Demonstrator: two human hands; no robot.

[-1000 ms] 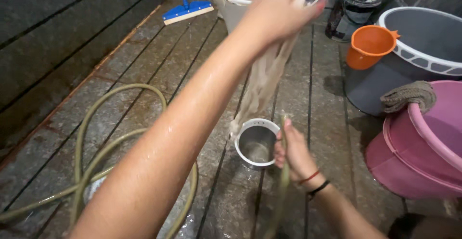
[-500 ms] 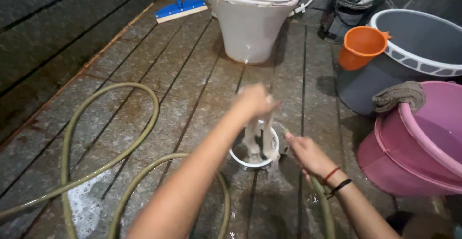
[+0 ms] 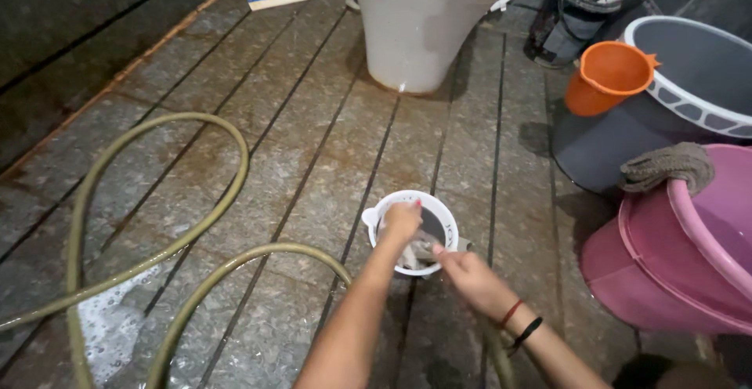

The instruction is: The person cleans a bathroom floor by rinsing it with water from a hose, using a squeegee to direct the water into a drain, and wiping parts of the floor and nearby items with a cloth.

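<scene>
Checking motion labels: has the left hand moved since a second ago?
Yes. The left hand dropped from up near the toilet, where it held the wet cloth high, down into the small white pot on the floor.

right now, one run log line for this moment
left hand | pressing wet grey cloth into small white round container | right hand gripping cloth | tiled floor wet

A small white round container (image 3: 413, 232) with a dark inside stands upright on the wet tiled floor, near the middle of the scene. A wet, pale grey cloth (image 3: 417, 249) lies bunched inside it toward its near rim, partly covered by the hands.
</scene>
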